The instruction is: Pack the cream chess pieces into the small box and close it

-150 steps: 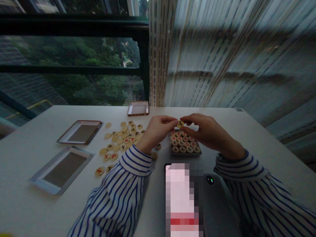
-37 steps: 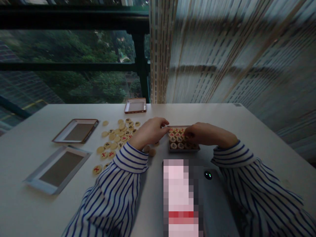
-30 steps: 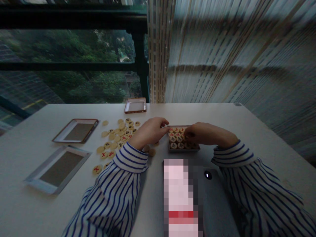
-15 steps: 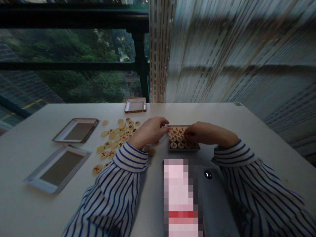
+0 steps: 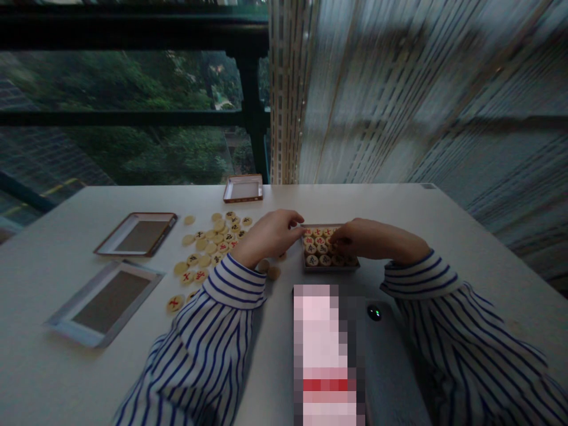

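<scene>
A small box holds rows of round Chinese chess pieces with red and black characters. My left hand is at the box's far left corner, thumb tip against the rim and fingers slightly curved apart from it. Over the box's right side, my right hand has its fingers bent down onto the pieces; its fingertips are pressed together, and what they pinch, if anything, is hidden. Loose Chinese chess pieces lie scattered left of my left hand, some face up and some blank side up.
A brown-rimmed tray-like lid and a pale one lie at the left. Another small lid sits at the table's far edge. Nearest me are a dark flat device and a blurred pink patch. Beyond the white table are a railing and a string curtain.
</scene>
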A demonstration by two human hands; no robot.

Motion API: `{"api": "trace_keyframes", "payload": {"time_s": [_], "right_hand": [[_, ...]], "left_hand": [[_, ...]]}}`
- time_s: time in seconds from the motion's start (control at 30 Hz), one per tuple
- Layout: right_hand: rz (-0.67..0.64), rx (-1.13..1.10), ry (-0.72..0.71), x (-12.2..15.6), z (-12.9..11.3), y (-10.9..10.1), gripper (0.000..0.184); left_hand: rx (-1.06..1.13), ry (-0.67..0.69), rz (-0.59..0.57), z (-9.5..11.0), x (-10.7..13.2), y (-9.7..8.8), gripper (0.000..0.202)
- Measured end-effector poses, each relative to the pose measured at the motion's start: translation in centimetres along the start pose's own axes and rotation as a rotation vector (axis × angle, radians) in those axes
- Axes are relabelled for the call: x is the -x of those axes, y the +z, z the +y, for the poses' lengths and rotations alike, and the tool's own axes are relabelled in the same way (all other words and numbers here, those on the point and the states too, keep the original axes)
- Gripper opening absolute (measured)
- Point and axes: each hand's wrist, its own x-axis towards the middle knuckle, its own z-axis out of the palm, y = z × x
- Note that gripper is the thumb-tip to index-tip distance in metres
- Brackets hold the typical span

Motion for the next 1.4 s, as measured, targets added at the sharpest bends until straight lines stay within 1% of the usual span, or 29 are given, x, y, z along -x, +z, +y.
{"api": "trace_keyframes", "payload": {"time_s": [0.33,0.67,0.9,1.07,1.3,1.4], "right_hand": [[-0.023,0.006,0.004,0.22,-0.14,-0.15,0.024],[0.009,-0.008,-0.004,0.23,-0.34,-0.18,0.023],[-0.003,0.008,0.004,0.35,-0.52,-0.33,0.024],[-0.032,0.024,0.038,0.28,-0.6,-0.45,0.026],[-0.047,0.025,0.027,0.27,-0.7,-0.51,0.026],[-0.034,0.019,0.027,0.3,-0.66,-0.48,0.026]], "left_hand": [[-0.019,0.013,0.005,0.04,0.02,-0.11,0.039],[-0.009,0.018,0.005,-0.06,0.06,-0.12,0.039],[-0.01,0.012,-0.006,-0.04,-0.04,-0.08,0.039],[-0.015,0.029,-0.002,-0.26,-0.06,0.05,0.039],[-0.035,0.017,0.0,-0.1,0.09,-0.07,0.038],[-0.035,0.013,-0.002,-0.03,0.11,-0.11,0.038]]}}
